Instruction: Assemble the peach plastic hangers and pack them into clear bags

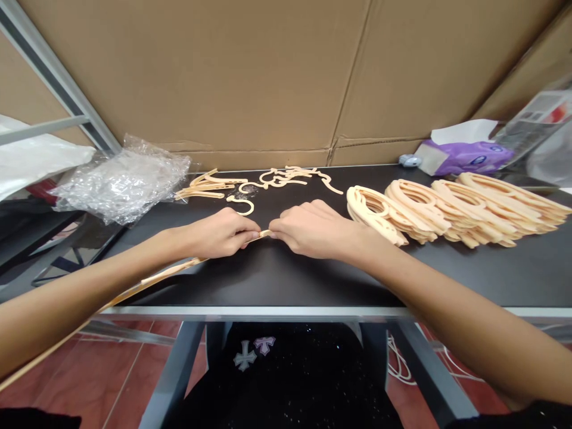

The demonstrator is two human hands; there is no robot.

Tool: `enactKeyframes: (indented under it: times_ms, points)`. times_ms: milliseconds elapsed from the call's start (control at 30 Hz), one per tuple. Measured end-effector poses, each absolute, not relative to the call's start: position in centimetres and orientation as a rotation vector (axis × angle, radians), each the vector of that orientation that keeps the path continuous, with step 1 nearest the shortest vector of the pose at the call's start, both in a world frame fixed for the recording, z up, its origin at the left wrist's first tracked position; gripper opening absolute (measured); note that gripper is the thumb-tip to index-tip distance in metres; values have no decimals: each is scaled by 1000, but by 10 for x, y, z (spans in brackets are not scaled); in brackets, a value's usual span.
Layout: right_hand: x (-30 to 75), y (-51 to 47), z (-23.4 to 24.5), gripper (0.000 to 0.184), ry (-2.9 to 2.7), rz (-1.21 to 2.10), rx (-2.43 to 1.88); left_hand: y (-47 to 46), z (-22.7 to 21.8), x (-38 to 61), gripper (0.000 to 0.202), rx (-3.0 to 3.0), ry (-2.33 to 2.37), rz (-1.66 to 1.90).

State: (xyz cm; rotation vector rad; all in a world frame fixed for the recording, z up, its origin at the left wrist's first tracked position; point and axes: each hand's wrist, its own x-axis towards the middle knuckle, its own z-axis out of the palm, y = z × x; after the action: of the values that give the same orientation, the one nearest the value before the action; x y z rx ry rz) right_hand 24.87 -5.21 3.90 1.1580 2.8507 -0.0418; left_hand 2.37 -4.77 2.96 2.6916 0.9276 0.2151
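A long, thin, pale wooden strip (147, 279) runs from the lower left edge of the view, under the left forearm, up to the middle of the black table (313, 280), where both hands meet on its far end. The left hand (221, 233) pinches the strip between thumb and fingertips; the right hand (313, 229) pinches the same tip from the other side, so the two hands are nearly touching, each closed on the strip. The strip looks very light and slender, bowing slightly along its length, so it is probably springy and likely to snap if bent sharply; a fingertip pinch close together, as here, seems the safest hold.

Just beyond the hands lie scattered pale wooden offcuts, curved and hooked pieces (263, 180). To the right of the right hand, overlapping rows of flat pale wooden rings with cut-out handles (447, 208) lean on one another. Beyond those sits a purple tissue pack (469, 156). Far left of the left hand is a crumpled clear plastic bag (123, 179). Brown cardboard sheets (277, 71) stand behind the table.
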Motion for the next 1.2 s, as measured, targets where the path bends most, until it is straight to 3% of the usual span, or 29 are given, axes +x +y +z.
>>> enactKeyframes:
  times_ms: [433,600,867,1200]
  points:
    - [253,-48,44,34,2800,-212,1191,-49,34,26,27,2754,884,136]
    - [262,-35,41,39,2738,-88,1342,-56,35,26,31,2746,868,142]
    - [262,-34,41,27,2837,-665,1009,-56,32,25,28,2736,864,158]
    - [260,-31,41,26,2832,-830,900,-56,30,24,27,2771,849,159]
